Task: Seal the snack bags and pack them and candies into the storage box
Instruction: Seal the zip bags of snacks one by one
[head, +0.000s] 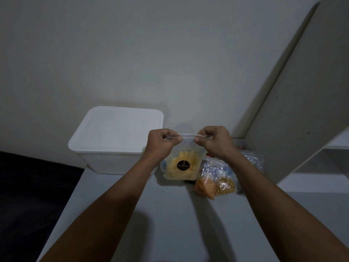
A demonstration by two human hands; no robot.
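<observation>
Figure: sealing stage, nearest to farthest. Two forearms reach over the grey table (170, 214). The left hand (162, 141) and right hand (213, 140) each pinch one end of the zip strip of a clear snack bag (184, 165) of yellow sticks, held upright with its base at the table, just right of the storage box (113, 140).

Risks, as judgement: a fold or trapped air may leave the strip partly open; tilting could then spill the sticks. The box's lid appears on, so packing cannot begin until it is lifted.

Count: one held bag; at least three more bags in the pile (217, 178), exact number unclear; one box; candies not identifiable.
</observation>
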